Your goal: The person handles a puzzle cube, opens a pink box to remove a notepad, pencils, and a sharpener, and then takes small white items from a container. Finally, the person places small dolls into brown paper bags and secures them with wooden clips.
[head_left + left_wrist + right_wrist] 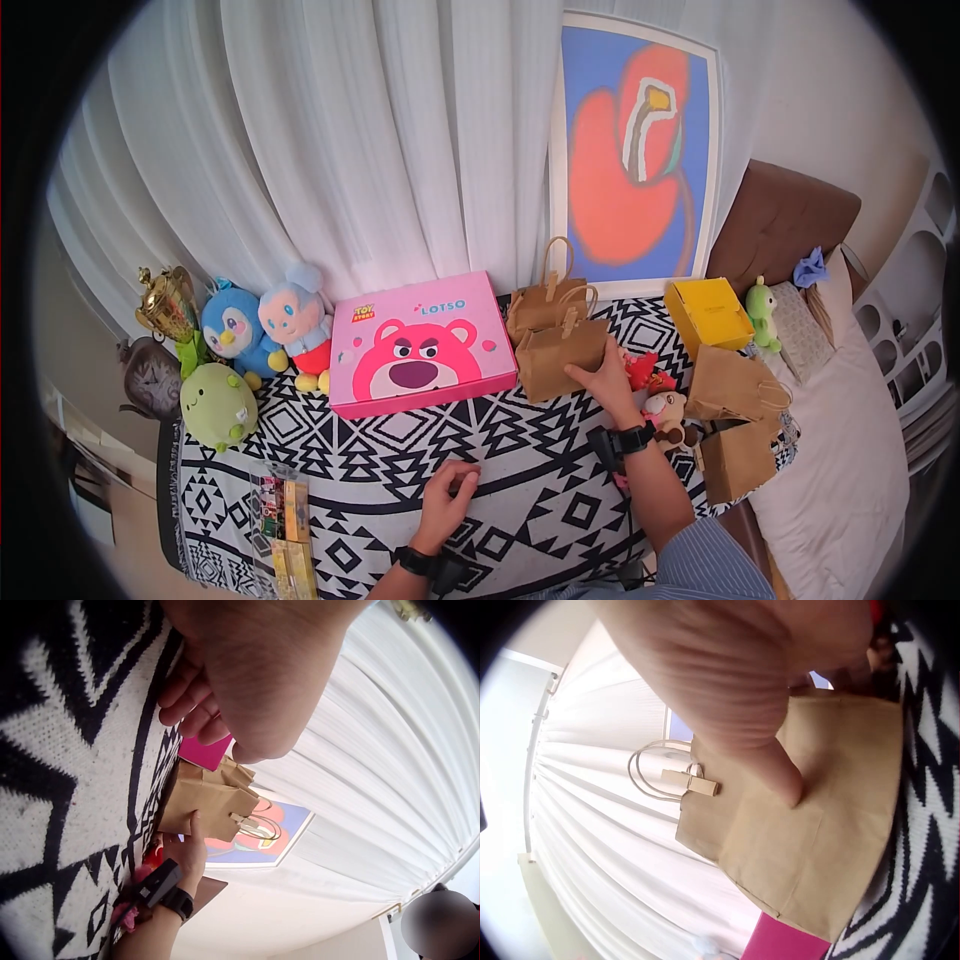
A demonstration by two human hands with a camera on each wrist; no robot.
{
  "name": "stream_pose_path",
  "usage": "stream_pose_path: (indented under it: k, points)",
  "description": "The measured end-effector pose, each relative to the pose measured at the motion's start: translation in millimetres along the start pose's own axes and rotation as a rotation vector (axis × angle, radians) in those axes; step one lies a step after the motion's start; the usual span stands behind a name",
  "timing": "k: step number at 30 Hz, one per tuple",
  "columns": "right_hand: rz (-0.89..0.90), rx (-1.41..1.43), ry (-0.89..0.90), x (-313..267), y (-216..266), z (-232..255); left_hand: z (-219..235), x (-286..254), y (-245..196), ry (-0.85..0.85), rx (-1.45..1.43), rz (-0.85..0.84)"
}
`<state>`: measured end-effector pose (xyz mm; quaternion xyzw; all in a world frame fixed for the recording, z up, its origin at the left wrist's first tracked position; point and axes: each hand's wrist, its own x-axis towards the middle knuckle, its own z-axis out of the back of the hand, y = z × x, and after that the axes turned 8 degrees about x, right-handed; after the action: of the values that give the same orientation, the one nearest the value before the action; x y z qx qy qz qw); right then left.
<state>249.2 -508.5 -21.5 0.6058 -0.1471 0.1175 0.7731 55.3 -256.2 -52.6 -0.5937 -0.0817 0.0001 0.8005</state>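
Note:
In the head view, a brown paper bag (548, 366) with twisted handles stands in front of another paper bag (530, 306). My right hand (612, 388) grips its right side; the right wrist view shows the thumb of that hand (735, 682) flat on the front of the bag (832, 840), while its fingers are mostly hidden behind. My left hand (445, 505) holds nothing, low over the patterned cloth (380, 470), its fingers loosely curled. From the left wrist view, that hand (247, 682) is apart from the bag (202, 804).
Left of the bags lies a pink bear box (480, 330), with plush toys (235, 325) and a gold trophy (166, 302) beyond. On the right are a yellow box (710, 318), more paper bags (735, 385) and a small plush (668, 408). Flat packages (288, 530) lie front left.

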Motion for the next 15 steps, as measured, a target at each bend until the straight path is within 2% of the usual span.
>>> stream_pose_path:
  k: [7, 9, 10, 12, 15]
  points:
    - [-0.068, -0.121, 0.087, 5.1, -27.5, 11.2, -1.0, 0.2, 2.4, -0.006, -0.009, -0.007]
    - [-0.215, 0.027, 0.031, 5.4, -27.3, 12.2, -0.8, 0.7, 2.1, -0.004, 0.005, -0.014]
    - [-0.216, 0.026, 0.030, 4.6, -29.2, 12.6, -1.1, 0.3, 2.0, -0.007, 0.017, -0.020]
    - [-0.084, -0.187, 0.005, 3.9, -33.7, 11.0, -1.1, -0.1, 1.8, -0.005, 0.015, -0.011]
    - [-0.100, -0.299, -0.017, 6.0, -33.5, 11.4, -1.2, 0.3, 3.3, -0.005, 0.007, -0.008]
